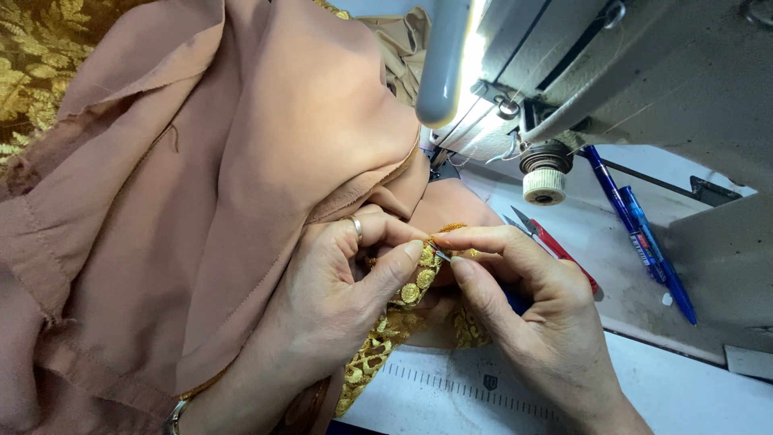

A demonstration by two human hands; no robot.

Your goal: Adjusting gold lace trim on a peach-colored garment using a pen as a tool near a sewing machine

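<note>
Left hand (338,282) pinches gold lace trim (394,322) at frame centre; right hand (531,306) closed on small pointed tool (442,254), touching trim. Two blue pens (644,234) right, beside sewing machine (612,72); bare table edge (684,395) lower right.

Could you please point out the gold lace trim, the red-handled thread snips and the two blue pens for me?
gold lace trim (378,354): head view, on its openwork below the hands.
red-handled thread snips (555,250): head view, on the red handle.
blue pens (644,234): head view, on the barrels.
</note>
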